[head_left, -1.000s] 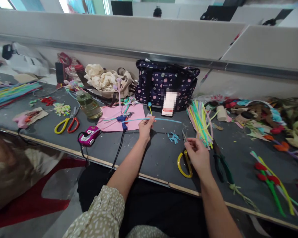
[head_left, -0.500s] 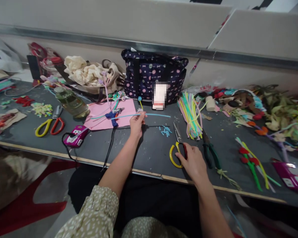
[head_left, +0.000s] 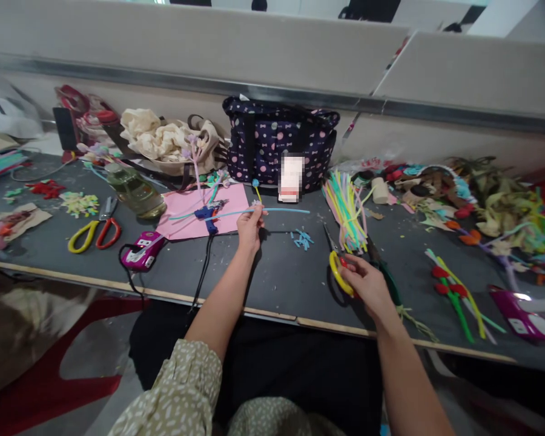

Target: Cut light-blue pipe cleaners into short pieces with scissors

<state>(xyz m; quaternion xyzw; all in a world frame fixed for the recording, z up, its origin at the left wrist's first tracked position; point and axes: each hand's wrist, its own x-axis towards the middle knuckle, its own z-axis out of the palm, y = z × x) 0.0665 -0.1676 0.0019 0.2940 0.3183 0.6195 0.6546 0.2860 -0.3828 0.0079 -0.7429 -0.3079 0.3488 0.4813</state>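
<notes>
Head: blue stem [head_left: 281,211] pinched between left hand [head_left: 249,227] fingers [head_left: 255,212]; right hand [head_left: 366,284] apparently clasping scissors [head_left: 337,267].

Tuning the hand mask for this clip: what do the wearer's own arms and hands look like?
No gloves, watch or bracelet on the left hand or right hand. The left arm wears a loose olive-green sleeve with small white specks, ending near the elbow; the forearm below is uncovered. The right forearm is uncovered to the frame edge, with no sleeve in view.
</notes>
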